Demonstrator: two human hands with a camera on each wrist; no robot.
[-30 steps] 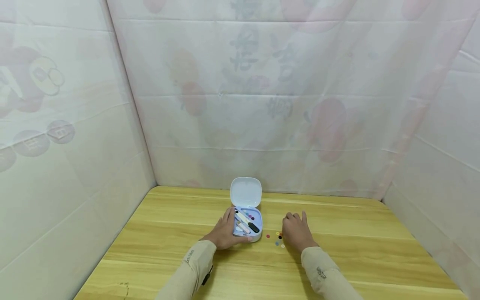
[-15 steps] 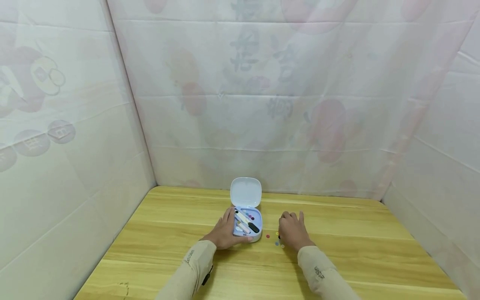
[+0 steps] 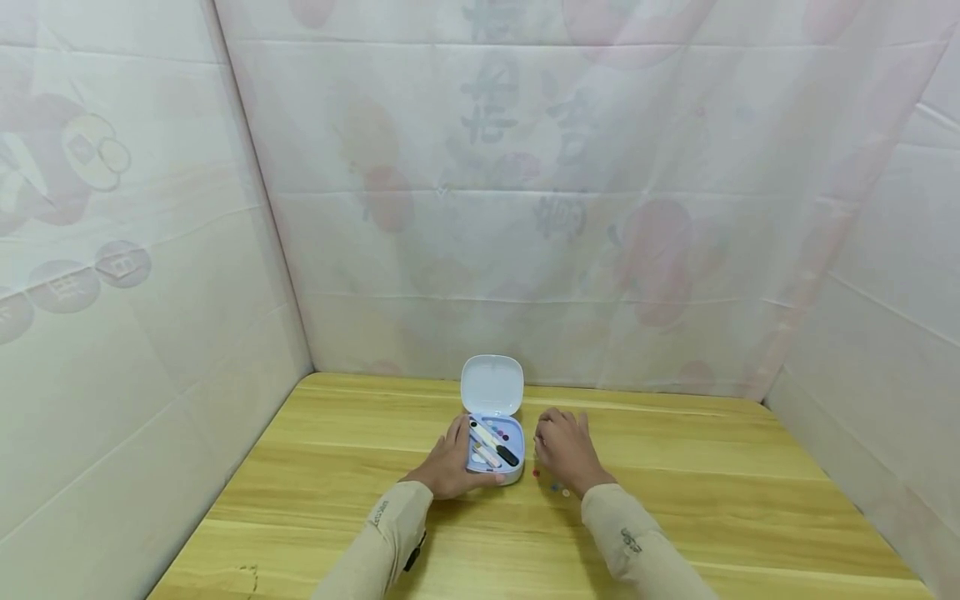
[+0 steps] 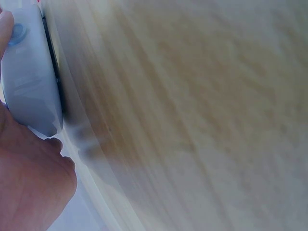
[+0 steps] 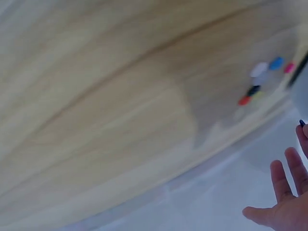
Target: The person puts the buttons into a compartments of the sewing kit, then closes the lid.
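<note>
Buttons (image 3: 557, 487), tiny flat discs in mixed colours, lie loose on the grained wooden table (image 3: 712, 517), just under the heel of the right hand (image 3: 564, 450), whose fingers spread loosely and hold nothing. Just left of that hand sits a smooth, rounded pale-blue plastic box (image 3: 495, 454) with its lid (image 3: 492, 385) upright. The left hand (image 3: 450, 462) wraps its fingers and thumb round the box's near-left side.

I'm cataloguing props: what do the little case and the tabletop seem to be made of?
The little case looks like smooth, pale lilac-white moulded plastic: rounded corners, soft sheen, hinged lid standing open. The tabletop shows light wood grain with a smooth matte finish, possibly laminate rather than solid wood.
</note>
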